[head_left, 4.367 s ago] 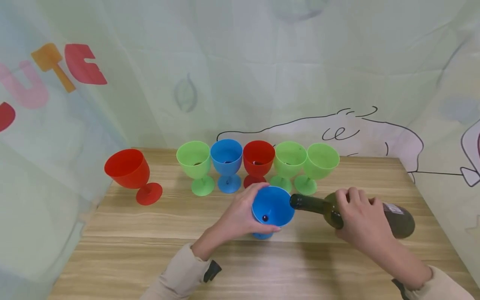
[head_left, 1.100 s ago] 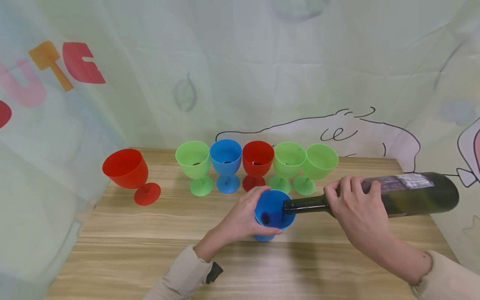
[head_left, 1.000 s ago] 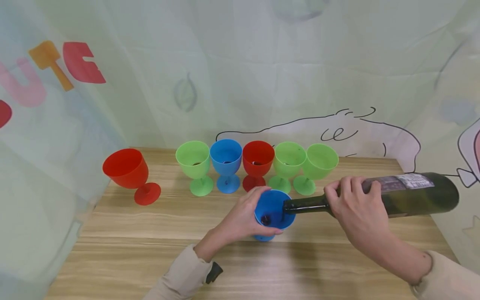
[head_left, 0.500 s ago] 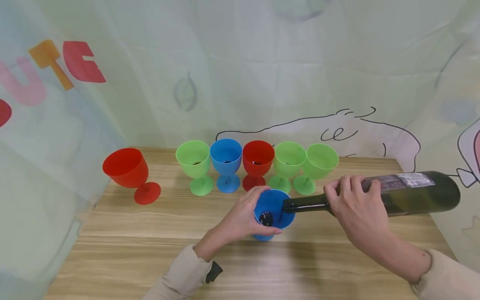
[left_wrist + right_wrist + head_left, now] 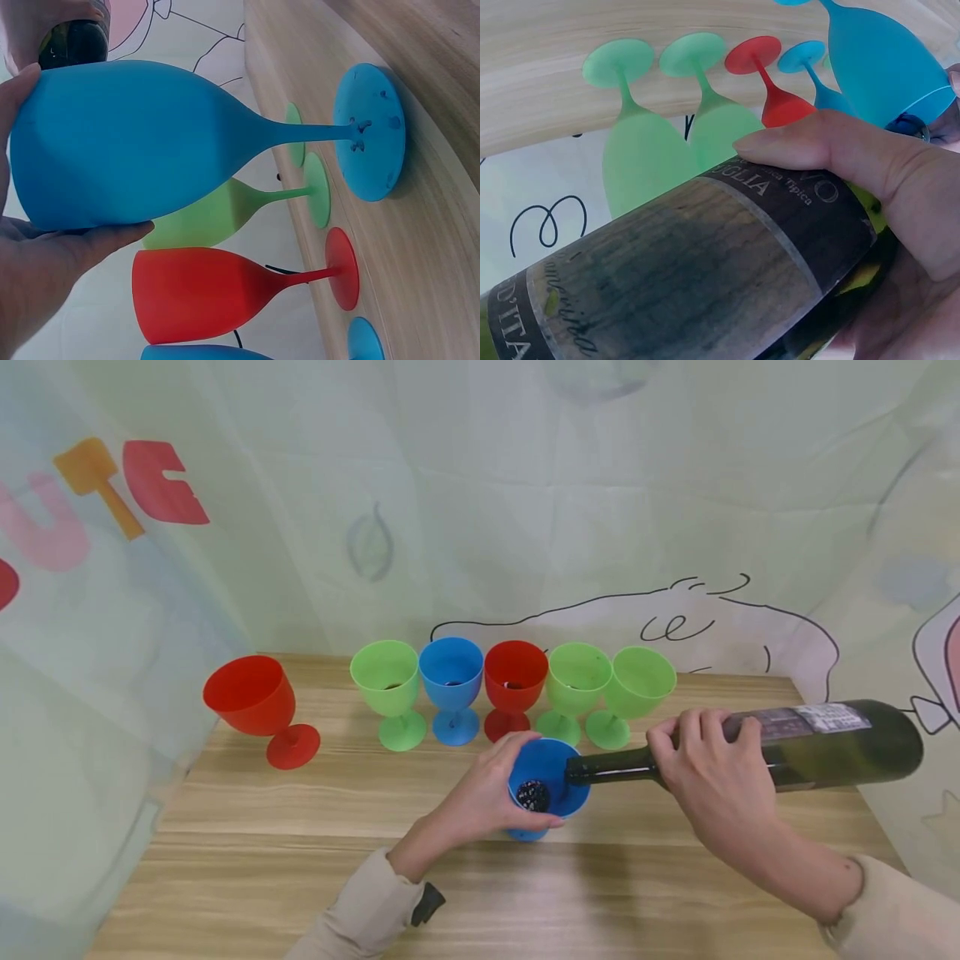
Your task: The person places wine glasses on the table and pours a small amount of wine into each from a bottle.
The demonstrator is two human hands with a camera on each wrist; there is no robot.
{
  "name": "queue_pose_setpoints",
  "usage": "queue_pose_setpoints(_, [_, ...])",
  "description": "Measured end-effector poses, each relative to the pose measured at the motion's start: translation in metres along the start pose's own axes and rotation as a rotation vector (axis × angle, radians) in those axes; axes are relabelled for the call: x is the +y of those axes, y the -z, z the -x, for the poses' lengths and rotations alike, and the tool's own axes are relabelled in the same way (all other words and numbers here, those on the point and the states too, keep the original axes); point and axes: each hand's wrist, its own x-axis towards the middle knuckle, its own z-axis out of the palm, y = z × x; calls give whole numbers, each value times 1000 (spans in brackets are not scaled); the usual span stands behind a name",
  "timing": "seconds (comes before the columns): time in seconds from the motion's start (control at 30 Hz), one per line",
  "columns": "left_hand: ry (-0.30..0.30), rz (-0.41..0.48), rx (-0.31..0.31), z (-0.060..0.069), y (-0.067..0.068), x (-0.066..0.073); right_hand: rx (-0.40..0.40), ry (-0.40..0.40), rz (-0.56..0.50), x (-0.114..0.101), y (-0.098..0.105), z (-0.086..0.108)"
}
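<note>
My left hand (image 5: 483, 795) grips the bowl of a blue plastic goblet (image 5: 546, 760), thumb on the near side and fingers on the far side. In the left wrist view the goblet's foot (image 5: 369, 142) rests on the table, with a few dark drops on it. My right hand (image 5: 716, 768) holds a dark green wine bottle (image 5: 840, 756) round its shoulder and neck. Tipped nearly level, the bottle has its mouth just inside the goblet's right rim. Dark, bubbly liquid (image 5: 533, 796) lies at the goblet's bottom. The bottle's label (image 5: 667, 262) faces the right wrist camera.
Behind the hands stands a row of goblets: green (image 5: 385, 677), blue (image 5: 452, 672), red (image 5: 516, 675), green (image 5: 580, 677) and green (image 5: 640, 681). Some hold dark liquid. A red goblet (image 5: 251, 693) stands apart at left on the wooden table (image 5: 300, 827). A printed cloth hangs behind.
Since the earliest frame my right hand has raised the bottle's base and brought its mouth into the blue goblet. A thin dark stream ran down inside; the dark pool has grown. My left hand barely moved.
</note>
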Motion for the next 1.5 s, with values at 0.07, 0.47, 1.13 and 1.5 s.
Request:
queue_pose_setpoints(0.07, [4,-3,-1,0,0,0,2,1,1,0,0,0])
queue_pose_setpoints(0.47, [9,5,-2,2,0,1,-15,-24,-31,-2,-5,3])
queue_pose_setpoints(1.13, [40,12,-17,4,3,1,-184,-137,-221,-8,-18,11])
queue_pose_setpoints(1.5, [81,40,29,6,14,-4,-243,-258,-407,-2,-30,17])
